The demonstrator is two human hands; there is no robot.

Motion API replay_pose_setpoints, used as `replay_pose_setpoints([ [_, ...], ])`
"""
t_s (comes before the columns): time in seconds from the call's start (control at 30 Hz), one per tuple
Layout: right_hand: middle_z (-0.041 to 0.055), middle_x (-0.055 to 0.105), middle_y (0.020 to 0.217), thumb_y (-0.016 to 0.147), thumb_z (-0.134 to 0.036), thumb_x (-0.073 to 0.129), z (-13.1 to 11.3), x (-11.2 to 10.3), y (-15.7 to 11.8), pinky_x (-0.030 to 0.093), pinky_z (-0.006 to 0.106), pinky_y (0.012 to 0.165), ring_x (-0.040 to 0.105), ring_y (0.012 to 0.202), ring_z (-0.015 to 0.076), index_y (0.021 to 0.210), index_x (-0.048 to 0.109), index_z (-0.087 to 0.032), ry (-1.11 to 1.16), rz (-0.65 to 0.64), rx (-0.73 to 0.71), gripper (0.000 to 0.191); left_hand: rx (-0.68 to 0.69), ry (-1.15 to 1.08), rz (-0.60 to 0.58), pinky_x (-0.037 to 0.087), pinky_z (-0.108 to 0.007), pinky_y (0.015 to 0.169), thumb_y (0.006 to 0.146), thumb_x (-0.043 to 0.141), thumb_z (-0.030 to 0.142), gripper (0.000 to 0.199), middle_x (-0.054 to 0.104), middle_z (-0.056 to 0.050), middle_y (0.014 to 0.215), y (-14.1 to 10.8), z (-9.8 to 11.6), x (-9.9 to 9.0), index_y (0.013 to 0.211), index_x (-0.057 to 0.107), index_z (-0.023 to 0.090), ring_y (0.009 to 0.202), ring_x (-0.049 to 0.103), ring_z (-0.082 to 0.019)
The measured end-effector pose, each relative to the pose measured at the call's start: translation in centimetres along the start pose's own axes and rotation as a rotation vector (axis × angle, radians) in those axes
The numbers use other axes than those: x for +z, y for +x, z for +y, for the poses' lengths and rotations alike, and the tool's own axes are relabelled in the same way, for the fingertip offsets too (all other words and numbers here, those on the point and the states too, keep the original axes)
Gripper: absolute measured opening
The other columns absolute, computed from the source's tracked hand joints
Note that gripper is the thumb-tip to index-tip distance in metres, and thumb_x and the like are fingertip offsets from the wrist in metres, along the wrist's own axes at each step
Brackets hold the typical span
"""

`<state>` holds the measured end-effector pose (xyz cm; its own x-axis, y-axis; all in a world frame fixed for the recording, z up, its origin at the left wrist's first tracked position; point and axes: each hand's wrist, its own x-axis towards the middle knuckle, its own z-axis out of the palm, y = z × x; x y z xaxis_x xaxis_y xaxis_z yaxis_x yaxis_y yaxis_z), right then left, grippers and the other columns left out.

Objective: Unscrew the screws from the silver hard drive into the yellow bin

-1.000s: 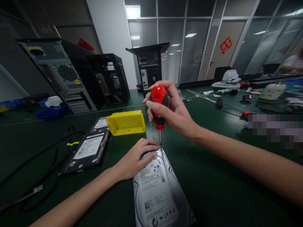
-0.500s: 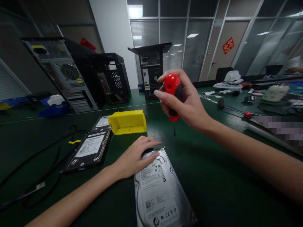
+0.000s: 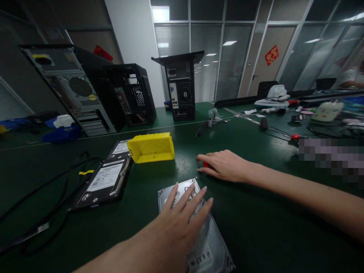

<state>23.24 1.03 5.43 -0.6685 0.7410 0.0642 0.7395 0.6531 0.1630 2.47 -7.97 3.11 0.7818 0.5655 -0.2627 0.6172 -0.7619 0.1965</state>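
Got the left hand [image 3: 180,227] splayed wide over the silver hard drive [image 3: 209,240] on the green table [image 3: 261,220]. Also got the right hand [image 3: 226,166] curled low over the red screwdriver [image 3: 205,164], just past the drive's far right corner; mostly covered up, so can't really tell clamped or loose. Also seeing a yellow bin [image 3: 151,149] beyond the drive.

The bin [image 3: 152,147] is yellow, the table [image 3: 142,189] under it dark green, the hard drive [image 3: 213,239] in front of it silver.
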Motion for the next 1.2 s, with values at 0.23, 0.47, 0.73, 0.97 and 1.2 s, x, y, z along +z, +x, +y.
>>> replay_pose_setpoints([
  [0.23, 0.0091, 0.057, 0.105, 0.098, -0.029, 0.032, -0.1, 2.0, 0.3, 0.028, 0.025, 0.049, 0.060, 0.071, 0.0162, 0.110, 0.054, -0.018, -0.098, 0.100, -0.114, 0.027, 0.028, -0.011, 0.032, 0.014, -0.054, 0.116, 0.083, 0.051, 0.057, 0.085, 0.013, -0.010, 0.156, -1.0, 0.2, -1.8, 0.150, 0.016, 0.017, 0.143, 0.015, -0.032],
  [0.47, 0.0097, 0.057, 0.102, 0.098, -0.025, 0.034, 0.0, 2.5, 0.2, 0.047, 0.033, 0.070, 0.057, 0.087, 0.0210, 0.106, 0.059, -0.015, -0.079, 0.154, -0.190, 0.028, 0.041, -0.008, 0.039, 0.010, -0.057, 0.116, 0.078, 0.053, 0.066, 0.094, 0.011, -0.007, 0.156, -1.2, -0.4, -2.3, 0.150, 0.012, 0.021, 0.143, 0.014, -0.034],
  [0.73, 0.0103, 0.058, 0.111, 0.096, -0.029, 0.038, 0.3, 2.0, -0.5, 0.048, 0.037, 0.081, 0.055, 0.097, 0.0215, 0.115, 0.062, -0.018, 0.086, 0.161, -0.260, 0.032, -0.036, -0.063, 0.009, 0.008, -0.055, 0.117, 0.080, 0.053, 0.066, 0.093, 0.008, -0.004, 0.156, -1.9, -0.1, -3.6, 0.150, 0.009, 0.023, 0.144, 0.012, -0.033],
  [0.97, 0.0103, 0.061, 0.112, 0.097, -0.029, 0.039, -0.5, 2.1, -0.4, 0.043, 0.038, 0.084, 0.052, 0.102, 0.0223, 0.111, 0.066, -0.018, 0.076, 0.191, -0.309, 0.032, -0.075, -0.041, 0.072, 0.006, -0.056, 0.117, 0.082, 0.050, 0.066, 0.090, 0.014, -0.008, 0.156, -1.1, -1.1, -3.5, 0.150, 0.015, 0.018, 0.144, 0.014, -0.033],
  [1.2, 0.0085, 0.063, 0.109, 0.097, -0.027, 0.039, -0.6, 2.0, -0.3, 0.040, 0.037, 0.081, 0.052, 0.100, 0.0222, 0.111, 0.067, -0.020, 0.075, 0.186, -0.305, 0.032, -0.186, -0.061, 0.067, 0.015, -0.058, 0.114, 0.080, 0.045, 0.072, 0.092, 0.012, -0.008, 0.158, -1.9, -3.7, -4.7, 0.150, 0.013, 0.022, 0.144, 0.010, -0.035],
])
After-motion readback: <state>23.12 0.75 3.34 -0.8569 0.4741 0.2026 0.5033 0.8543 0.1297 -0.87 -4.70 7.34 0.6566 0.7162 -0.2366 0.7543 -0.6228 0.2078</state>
